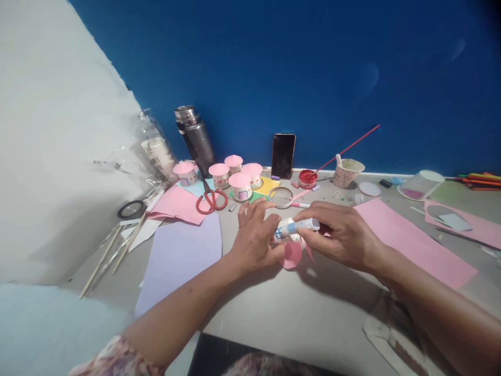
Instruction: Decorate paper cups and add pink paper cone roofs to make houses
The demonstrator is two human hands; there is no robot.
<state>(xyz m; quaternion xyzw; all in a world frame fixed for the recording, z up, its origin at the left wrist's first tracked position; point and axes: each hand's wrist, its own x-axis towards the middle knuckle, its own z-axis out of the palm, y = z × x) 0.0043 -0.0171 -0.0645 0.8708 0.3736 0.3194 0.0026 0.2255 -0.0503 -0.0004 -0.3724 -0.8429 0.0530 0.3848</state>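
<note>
My left hand is closed around a small white paper cup with a blue window drawn on it, partly hidden by my fingers. A white glue stick with a blue label lies across the cup, and my right hand pinches it. Just under the cup a pink paper circle shows, close to my left thumb. Beyond my hands stand several small decorated cups with pink paper roofs.
Red-handled scissors, a tape roll and a red paint pot lie beyond my hands. A phone and a dark flask stand at the blue wall. Lilac paper is left, pink paper right.
</note>
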